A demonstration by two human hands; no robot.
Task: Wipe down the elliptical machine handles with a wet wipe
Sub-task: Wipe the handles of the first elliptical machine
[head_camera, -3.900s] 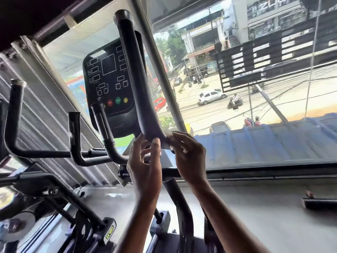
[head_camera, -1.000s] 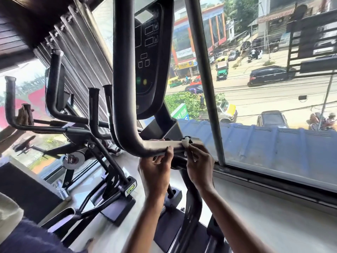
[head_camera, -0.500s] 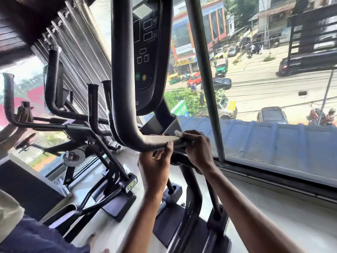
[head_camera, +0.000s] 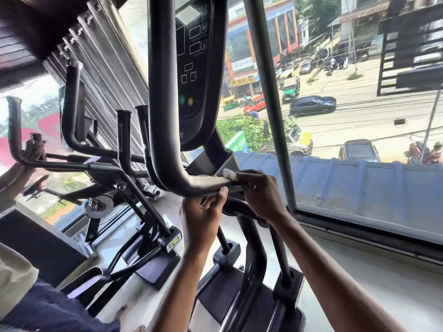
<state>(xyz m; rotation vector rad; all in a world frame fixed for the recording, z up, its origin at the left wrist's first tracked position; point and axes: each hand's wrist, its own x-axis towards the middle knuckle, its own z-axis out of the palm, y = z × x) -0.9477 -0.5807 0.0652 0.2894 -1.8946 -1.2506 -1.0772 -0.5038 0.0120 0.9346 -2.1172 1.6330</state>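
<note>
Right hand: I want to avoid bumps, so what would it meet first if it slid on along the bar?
Probably the left hand, gripping the same handle; the right hand points leftward there.

The pale, glossy floor (head_camera: 374, 281) carries the machines. Directly below the fingers (head_camera: 221, 195), the black steel base (head_camera: 242, 295) of the near elliptical stands on it, its upright posts rising from socketed plates. To the left of the fingers and lower, a second machine's black foot block (head_camera: 155, 264), bearing a small yellow-lettered label, rests on the same floor.
</note>
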